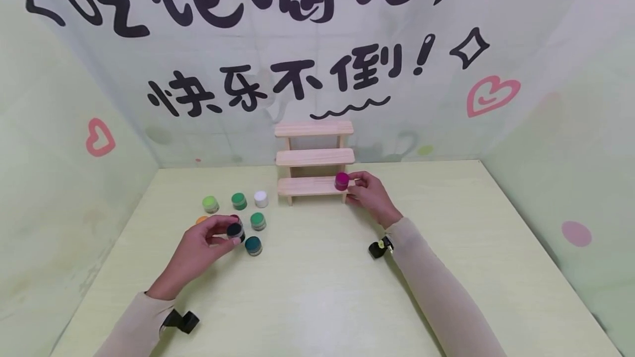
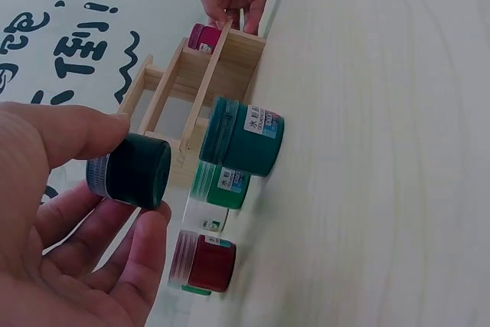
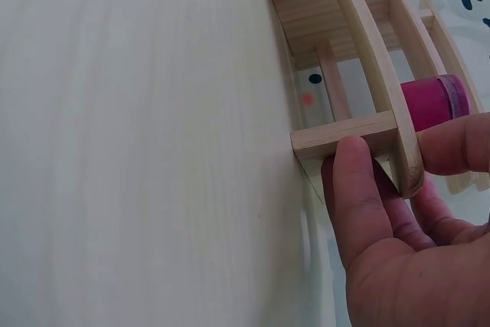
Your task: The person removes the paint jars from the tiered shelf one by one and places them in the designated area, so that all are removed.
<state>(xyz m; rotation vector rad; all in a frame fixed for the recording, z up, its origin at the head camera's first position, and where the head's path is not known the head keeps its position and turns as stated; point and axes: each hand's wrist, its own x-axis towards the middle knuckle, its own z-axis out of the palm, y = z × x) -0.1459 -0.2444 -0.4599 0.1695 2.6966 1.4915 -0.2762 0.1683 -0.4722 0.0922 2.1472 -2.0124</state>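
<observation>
My left hand (image 1: 200,247) pinches a small dark green paint jar (image 2: 130,170) between thumb and fingers, held above the other jars on the left. A three-tier wooden shelf rack (image 1: 315,157) stands against the back wall. On the right end of its lowest step sits a magenta paint jar (image 1: 342,181). My right hand (image 1: 371,197) grips that end of the rack. In the right wrist view, one digit lies against the side support (image 3: 344,134), and another tops the step's edge beside the magenta jar.
Left of the rack stand several paint jars: light green (image 1: 210,204), green (image 1: 239,201), white (image 1: 261,199), another green one (image 1: 258,221) and teal (image 1: 253,245). Orange (image 1: 201,219) and dark red (image 2: 214,263) jars are partly covered by my left hand. Printed cloth walls (image 1: 317,87) enclose the pale table (image 1: 317,291).
</observation>
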